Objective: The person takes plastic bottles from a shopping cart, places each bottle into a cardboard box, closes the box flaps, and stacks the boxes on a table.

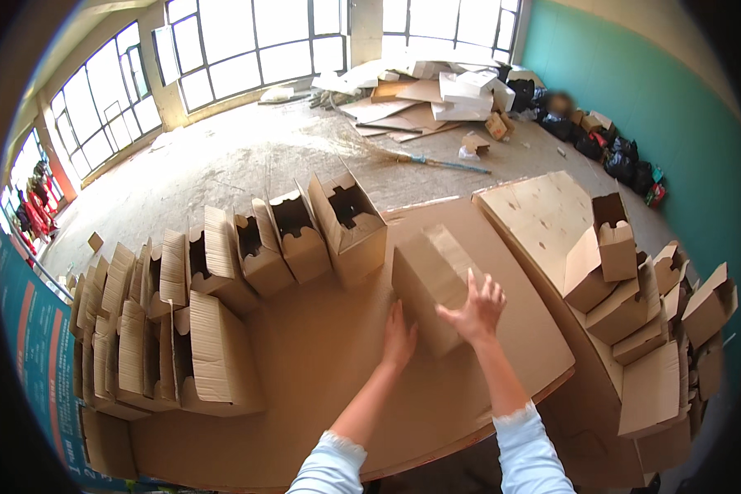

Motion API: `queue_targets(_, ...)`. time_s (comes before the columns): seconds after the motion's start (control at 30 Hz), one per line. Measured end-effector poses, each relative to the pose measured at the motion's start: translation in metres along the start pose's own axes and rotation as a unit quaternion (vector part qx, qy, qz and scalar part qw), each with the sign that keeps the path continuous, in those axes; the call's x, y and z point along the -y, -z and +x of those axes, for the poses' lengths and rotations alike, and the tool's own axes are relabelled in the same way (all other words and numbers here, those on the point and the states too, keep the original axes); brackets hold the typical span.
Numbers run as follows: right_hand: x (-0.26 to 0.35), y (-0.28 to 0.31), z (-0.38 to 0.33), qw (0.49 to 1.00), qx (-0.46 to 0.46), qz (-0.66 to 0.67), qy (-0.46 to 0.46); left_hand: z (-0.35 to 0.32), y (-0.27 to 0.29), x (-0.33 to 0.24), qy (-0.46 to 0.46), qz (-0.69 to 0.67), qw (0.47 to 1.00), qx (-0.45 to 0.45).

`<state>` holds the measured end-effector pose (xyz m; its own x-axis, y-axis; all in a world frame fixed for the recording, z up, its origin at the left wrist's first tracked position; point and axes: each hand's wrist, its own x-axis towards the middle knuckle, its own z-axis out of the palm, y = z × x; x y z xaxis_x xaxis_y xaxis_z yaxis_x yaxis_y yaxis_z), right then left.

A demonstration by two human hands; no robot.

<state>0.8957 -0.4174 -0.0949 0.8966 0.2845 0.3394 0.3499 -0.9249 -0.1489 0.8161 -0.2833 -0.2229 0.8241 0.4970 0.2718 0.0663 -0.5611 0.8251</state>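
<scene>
A closed brown cardboard box point(428, 276), slightly blurred, is between my two hands over the cardboard-covered tabletop point(321, 370). My right hand point(476, 309) grips its right side, with the thumb and fingers spread over the top edge. Low on the box's left side, my left hand point(398, 337) presses against it, fingers pointing away from me and partly hidden. Just left of the held box stands a tall box point(362, 247) with its top open. Whether the held box touches the tabletop, I cannot tell.
Several open-topped boxes point(222, 354) stand in rows along the left side. More open boxes point(650, 387) are heaped at the right, beside a bare board point(539, 214). Beyond the table, a broom point(436, 163), white foam pieces point(465, 86) and black bags point(622, 160) lie on the floor.
</scene>
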Motion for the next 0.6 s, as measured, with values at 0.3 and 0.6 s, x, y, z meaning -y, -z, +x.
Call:
queue_targets(0.3, 0.077, -0.05, 0.159, 0.998, 0.011, 0.005, -0.063, -0.217, 0.136, 0.019, -0.007, 0.161, 0.979, 0.127)
queue_targets(0.6, 0.115, -0.117, 0.218, 0.997, -0.025, 0.074, -0.014, -0.221, 0.146, 0.017, 0.005, 0.235, 0.955, 0.181)
